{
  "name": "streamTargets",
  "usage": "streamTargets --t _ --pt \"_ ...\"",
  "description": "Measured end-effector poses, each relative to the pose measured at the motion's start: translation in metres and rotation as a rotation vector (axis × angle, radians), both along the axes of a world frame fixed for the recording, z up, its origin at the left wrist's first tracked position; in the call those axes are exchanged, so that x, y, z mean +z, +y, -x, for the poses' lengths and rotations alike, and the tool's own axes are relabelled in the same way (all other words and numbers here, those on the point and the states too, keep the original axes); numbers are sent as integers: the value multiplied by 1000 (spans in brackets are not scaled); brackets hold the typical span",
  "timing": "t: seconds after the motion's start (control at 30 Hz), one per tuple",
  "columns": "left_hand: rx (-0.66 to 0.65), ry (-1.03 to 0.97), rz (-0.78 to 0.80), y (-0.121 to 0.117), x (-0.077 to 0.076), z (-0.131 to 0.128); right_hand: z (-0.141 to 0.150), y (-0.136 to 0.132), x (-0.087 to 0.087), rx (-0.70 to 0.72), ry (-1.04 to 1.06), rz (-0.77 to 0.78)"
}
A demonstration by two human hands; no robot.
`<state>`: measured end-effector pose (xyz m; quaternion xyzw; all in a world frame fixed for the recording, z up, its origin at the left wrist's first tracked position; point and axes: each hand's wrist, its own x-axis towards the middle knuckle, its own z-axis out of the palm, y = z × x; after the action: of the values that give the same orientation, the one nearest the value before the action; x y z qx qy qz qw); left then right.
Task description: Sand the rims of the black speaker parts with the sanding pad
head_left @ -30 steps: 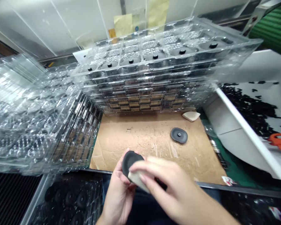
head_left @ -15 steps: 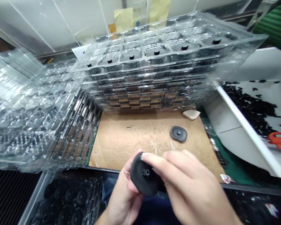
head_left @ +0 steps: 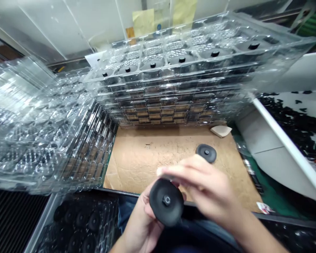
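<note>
Head view: your left hand (head_left: 139, 219) grips the black rubber disc (head_left: 166, 203) upright, its face toward you, above the lap; your open right hand (head_left: 205, 186) hovers just above, holding nothing. Steady the disc by its edge.

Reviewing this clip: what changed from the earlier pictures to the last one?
The left hand has turned the black disc from edge-on to face-on toward the camera, its centre stud showing. The right hand has lifted up and to the right, and the pale pad it pressed against the disc is out of sight. The second disc, loose pad, cardboard and stacked clear trays stayed as they were.
</note>
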<state>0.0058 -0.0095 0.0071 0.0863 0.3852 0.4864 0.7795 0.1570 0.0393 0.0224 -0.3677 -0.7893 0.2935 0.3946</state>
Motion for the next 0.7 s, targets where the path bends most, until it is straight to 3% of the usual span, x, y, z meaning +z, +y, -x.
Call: streamTargets --t 0.1,0.23,0.3,0.37,0.5,0.57,0.63,0.7 --pt "-28 -121 -10 -1 0 9 -16 2 -34 -185 -84 208" --pt "-18 -151 1 -2 -2 14 -18 -15 -87 -111 -148 275" --pt "-14 -141 17 -1 -2 13 -16 -21 -95 -98 -151 291" --pt "-28 -142 21 -1 -2 11 -17 -22 -84 -139 -142 304" --pt "-45 -129 4 -2 2 5 -13 -16 -19 -210 -31 177" --pt "-51 -94 41 -2 4 2 -5 -15 10 -20 2 -10" --pt "-54 -48 63 -1 6 1 4 -13 25 89 -49 -75" --pt "-57 34 42 0 9 2 12 -11 30 30 -166 -49"
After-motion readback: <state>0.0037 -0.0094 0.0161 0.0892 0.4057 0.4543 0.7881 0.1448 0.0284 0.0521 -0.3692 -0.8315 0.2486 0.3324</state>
